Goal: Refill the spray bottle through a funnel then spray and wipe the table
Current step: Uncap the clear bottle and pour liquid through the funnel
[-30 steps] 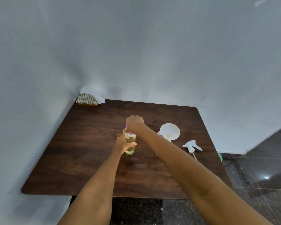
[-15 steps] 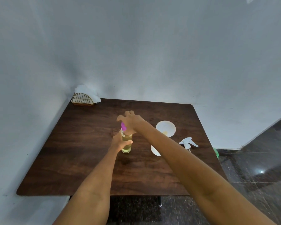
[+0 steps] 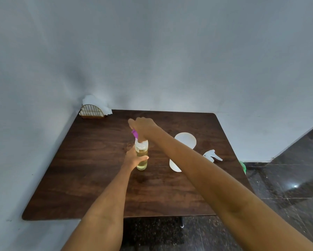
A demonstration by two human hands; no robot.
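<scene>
A clear bottle [image 3: 142, 161] with yellowish liquid stands upright near the middle of the dark wooden table [image 3: 90, 174]. My left hand [image 3: 133, 158] grips its body from the left. My right hand [image 3: 143, 128] is curled over the bottle's top and holds a purple spray head [image 3: 134, 133] at the neck. A white funnel [image 3: 185, 139] lies on the table to the right of the bottle, partly hidden by my right forearm. A white trigger sprayer [image 3: 212, 155] lies further right.
A wire napkin holder [image 3: 92, 111] with white napkins stands in the table's far left corner against the wall. A white round piece [image 3: 173, 164] shows below my right forearm. Something green [image 3: 243, 166] sits on the floor past the table's right edge.
My right hand opened briefly above the bottle top, then closed again on the purple spray head. My left hand has stayed on the bottle. The view has shifted slightly.
</scene>
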